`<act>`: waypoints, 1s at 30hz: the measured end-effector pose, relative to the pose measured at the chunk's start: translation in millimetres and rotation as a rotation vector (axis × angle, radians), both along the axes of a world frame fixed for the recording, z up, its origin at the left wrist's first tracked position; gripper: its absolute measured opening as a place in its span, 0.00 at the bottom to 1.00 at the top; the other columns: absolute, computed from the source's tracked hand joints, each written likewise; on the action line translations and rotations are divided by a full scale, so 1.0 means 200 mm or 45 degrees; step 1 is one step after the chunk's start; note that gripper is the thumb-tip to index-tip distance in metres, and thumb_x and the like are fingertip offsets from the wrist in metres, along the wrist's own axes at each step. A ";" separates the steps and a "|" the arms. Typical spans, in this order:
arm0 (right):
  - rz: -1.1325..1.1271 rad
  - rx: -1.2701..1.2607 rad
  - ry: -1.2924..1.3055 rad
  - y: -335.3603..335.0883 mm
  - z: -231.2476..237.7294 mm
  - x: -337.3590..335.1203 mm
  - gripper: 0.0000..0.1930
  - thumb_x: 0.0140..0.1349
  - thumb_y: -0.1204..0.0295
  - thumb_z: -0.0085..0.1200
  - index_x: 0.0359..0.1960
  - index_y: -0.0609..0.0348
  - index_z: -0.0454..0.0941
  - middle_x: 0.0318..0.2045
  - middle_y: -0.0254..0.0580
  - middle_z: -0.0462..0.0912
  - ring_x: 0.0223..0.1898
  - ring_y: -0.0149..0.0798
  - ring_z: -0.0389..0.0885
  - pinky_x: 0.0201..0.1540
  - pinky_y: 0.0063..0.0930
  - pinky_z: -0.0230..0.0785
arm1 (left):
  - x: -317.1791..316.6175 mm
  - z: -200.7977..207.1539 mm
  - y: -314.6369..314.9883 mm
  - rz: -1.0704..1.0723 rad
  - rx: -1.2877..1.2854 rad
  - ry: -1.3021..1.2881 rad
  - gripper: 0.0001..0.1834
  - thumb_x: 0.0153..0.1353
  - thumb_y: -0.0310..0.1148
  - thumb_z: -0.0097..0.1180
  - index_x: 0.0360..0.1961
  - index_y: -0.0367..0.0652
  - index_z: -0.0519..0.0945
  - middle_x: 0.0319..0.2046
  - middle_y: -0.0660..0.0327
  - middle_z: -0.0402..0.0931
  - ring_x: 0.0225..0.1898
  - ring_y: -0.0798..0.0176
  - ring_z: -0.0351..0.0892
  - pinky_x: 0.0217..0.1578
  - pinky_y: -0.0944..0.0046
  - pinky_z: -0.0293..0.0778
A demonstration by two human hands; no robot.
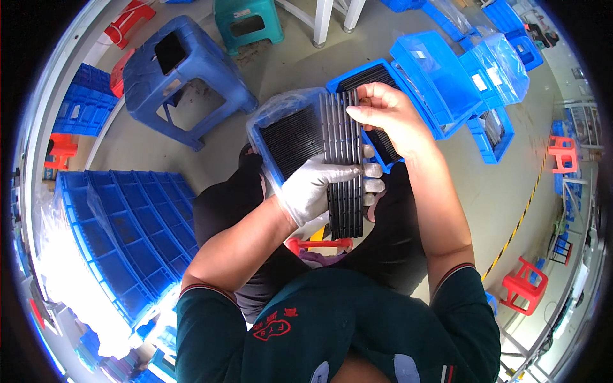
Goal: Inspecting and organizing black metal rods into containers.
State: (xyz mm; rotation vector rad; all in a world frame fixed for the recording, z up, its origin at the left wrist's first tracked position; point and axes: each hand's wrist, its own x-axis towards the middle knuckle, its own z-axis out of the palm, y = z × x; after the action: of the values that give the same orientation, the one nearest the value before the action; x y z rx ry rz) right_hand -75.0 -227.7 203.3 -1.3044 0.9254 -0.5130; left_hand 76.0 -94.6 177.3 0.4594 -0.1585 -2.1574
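A bundle of several long, thin black strips (342, 137) stands side by side in front of me, nearly upright in the picture. My left hand (313, 188), in a pale grey glove, wraps around the lower half, its fingertips showing past the right edge. At the upper end my bare right hand (391, 118) has its thumb and fingers closed on the bundle's right side. Behind lies a blue bin (273, 167) lined with clear plastic and filled with rows of similar black strips. A second blue bin (331, 83) of black strips sits farther right, partly hidden by my right hand.
Stacked blue crates (131, 223) stand at my left. A blue stool (220, 102) bearing a flat black rectangle (170, 52) and a green stool (249, 29) are farther off. More blue bins (434, 83) are piled at the right, with a red stool (527, 286) beyond.
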 end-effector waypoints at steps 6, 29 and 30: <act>-0.007 0.014 -0.041 0.00 0.00 0.01 0.14 0.58 0.72 0.64 0.45 0.59 0.77 0.37 0.32 0.82 0.37 0.26 0.79 0.39 0.21 0.71 | 0.01 0.00 0.00 0.004 -0.039 0.048 0.28 0.61 0.26 0.58 0.63 0.40 0.67 0.52 0.50 0.77 0.53 0.46 0.79 0.54 0.44 0.75; -0.156 -0.652 -0.249 0.16 0.06 0.00 0.09 0.61 0.80 0.60 0.42 0.60 0.85 0.36 0.31 0.81 0.34 0.23 0.75 0.36 0.16 0.66 | 0.04 0.05 -0.05 0.262 0.010 -0.087 0.19 0.61 0.21 0.54 0.54 0.37 0.73 0.45 0.53 0.79 0.47 0.52 0.82 0.44 0.53 0.81; -0.168 -0.596 -0.233 0.18 0.05 0.02 0.09 0.60 0.80 0.60 0.42 0.61 0.85 0.35 0.32 0.81 0.35 0.23 0.76 0.37 0.16 0.67 | 0.05 0.05 -0.05 0.274 0.029 -0.126 0.18 0.61 0.21 0.54 0.53 0.37 0.74 0.45 0.53 0.80 0.47 0.52 0.82 0.43 0.53 0.81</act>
State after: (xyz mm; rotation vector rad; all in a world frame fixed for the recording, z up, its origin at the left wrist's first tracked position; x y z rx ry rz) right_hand -71.8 -192.3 214.1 -1.5872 0.7654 -0.9788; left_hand 85.5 -105.4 188.1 0.5706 -0.1335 -1.9286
